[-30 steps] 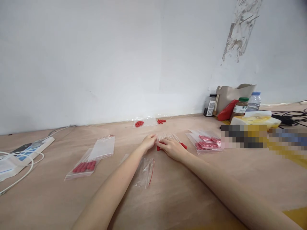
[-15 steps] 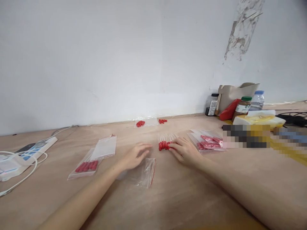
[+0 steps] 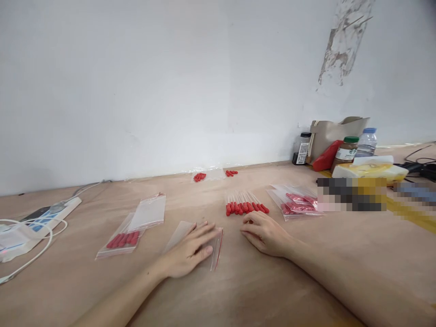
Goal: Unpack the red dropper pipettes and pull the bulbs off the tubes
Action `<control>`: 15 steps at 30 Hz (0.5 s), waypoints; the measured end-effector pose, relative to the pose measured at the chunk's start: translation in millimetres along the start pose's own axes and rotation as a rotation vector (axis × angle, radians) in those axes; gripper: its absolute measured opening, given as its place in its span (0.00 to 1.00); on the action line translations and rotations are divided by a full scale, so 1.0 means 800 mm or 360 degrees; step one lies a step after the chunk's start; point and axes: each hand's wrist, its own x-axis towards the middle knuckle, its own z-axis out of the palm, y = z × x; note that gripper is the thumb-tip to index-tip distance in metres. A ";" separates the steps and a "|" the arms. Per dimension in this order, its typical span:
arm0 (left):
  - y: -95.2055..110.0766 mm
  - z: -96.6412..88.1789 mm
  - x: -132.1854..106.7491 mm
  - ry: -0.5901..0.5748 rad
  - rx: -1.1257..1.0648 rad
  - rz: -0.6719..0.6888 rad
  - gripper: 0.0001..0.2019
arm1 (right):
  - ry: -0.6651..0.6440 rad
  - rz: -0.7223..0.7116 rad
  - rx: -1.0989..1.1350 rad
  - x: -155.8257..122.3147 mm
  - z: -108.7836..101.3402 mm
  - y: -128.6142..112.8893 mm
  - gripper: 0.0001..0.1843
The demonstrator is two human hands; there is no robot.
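My left hand point(image 3: 189, 249) lies flat, fingers stretched out, on an empty clear zip bag point(image 3: 215, 245) with a red seal strip. My right hand point(image 3: 265, 234) rests on the wooden table point(image 3: 255, 281) just right of the bag, fingers loosely curled and holding nothing. A row of several clear droppers with red bulbs point(image 3: 245, 204) lies side by side a little beyond both hands, untouched.
Filled zip bags lie at right point(image 3: 296, 202) and at left point(image 3: 121, 238), with an empty bag point(image 3: 148, 211) on it. More red-bulb droppers point(image 3: 214, 174) sit by the wall. A power strip and white cable point(image 3: 37, 220) are at far left; bottles, a bag and tissues point(image 3: 344, 147) at far right.
Both hands have drawn back from the row of droppers toward me. The left hand came down flat on the empty zip bag; the right hand let go and rests on the table.
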 end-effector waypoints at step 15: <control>-0.021 -0.061 0.062 -0.0145 -0.0239 -0.0285 0.07 | 0.0025 0.0040 -0.0015 -0.004 -0.003 0.005 0.11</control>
